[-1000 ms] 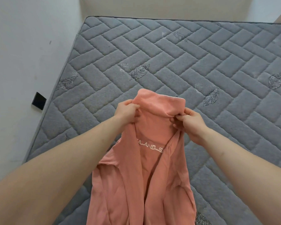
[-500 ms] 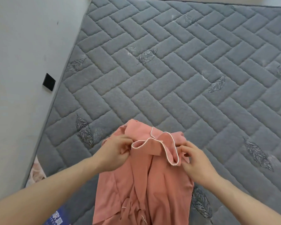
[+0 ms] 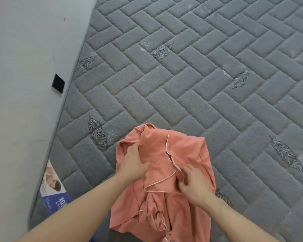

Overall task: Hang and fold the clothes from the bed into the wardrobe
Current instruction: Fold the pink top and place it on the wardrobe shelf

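Note:
A salmon-pink shirt [image 3: 187, 151] with thin white piping lies crumpled on the near part of the grey quilted mattress [image 3: 182, 84]. My left hand [image 3: 133, 163] rests flat on the shirt's left side, fingers straight and pointing away from me. On the shirt's middle, just right of the piped front edge, my right hand [image 3: 194, 184] lies with its fingers spread. The lower part of the shirt is bunched between my forearms and runs out of the bottom of the frame.
A pale wall [image 3: 24, 67] runs along the mattress's left edge and carries a small black square plate [image 3: 58, 83]. A printed label [image 3: 53, 191] sits on the mattress's near-left side. Bare mattress stretches beyond and to the right of the shirt.
The shirt, held up by its collar a second ago, came down onto the mattress. Both hands let go of the collar and now lie flat on the cloth.

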